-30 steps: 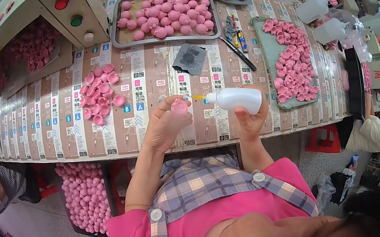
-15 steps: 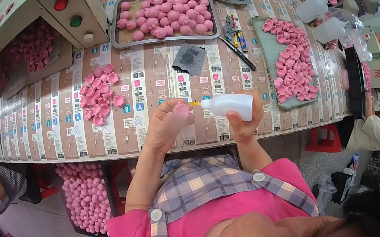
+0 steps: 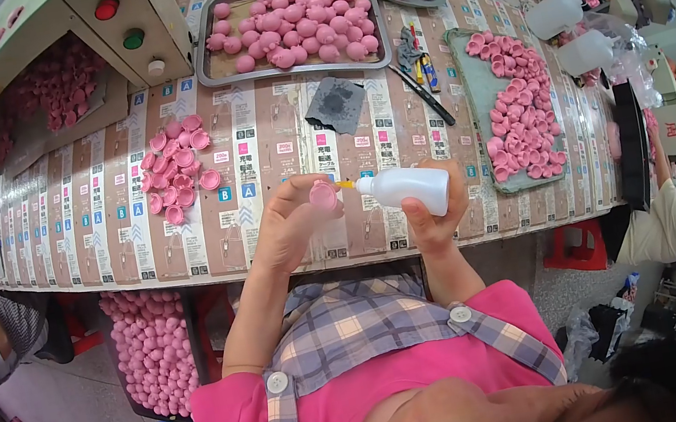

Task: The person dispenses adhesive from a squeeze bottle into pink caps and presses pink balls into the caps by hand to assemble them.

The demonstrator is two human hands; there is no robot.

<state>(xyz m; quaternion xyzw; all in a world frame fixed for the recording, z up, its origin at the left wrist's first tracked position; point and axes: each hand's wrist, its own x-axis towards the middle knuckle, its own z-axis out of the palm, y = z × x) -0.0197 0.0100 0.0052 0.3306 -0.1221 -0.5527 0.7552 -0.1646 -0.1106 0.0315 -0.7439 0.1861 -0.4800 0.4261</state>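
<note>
Between the thumb and fingers of my left hand [image 3: 286, 222] is a pink cup-shaped piece [image 3: 323, 196], its hollow side facing me. My right hand [image 3: 442, 207] is wrapped round a white squeeze bottle [image 3: 410, 190] lying almost level. The bottle's yellow tip [image 3: 345, 184] points left and is at the rim of the pink piece; whether it touches, I cannot tell. Left of my hands a small heap of similar pink cups [image 3: 177, 168] lies on the table. A grey cloth [image 3: 336, 106] lies beyond my hands.
A metal tray [image 3: 209, 79] of pink balls stands at the back, and a green tray [image 3: 479, 120] of pink cups at the right. A black pen-like tool [image 3: 424, 95] lies between them. A machine [image 3: 83, 21] stands back left. Below the table edge is a bin of pink balls [image 3: 153, 358]. Other people sit at both sides.
My hands, the pink piece and the bottle have hardly moved. At the far right, a co-worker's arm has reached further forward.
</note>
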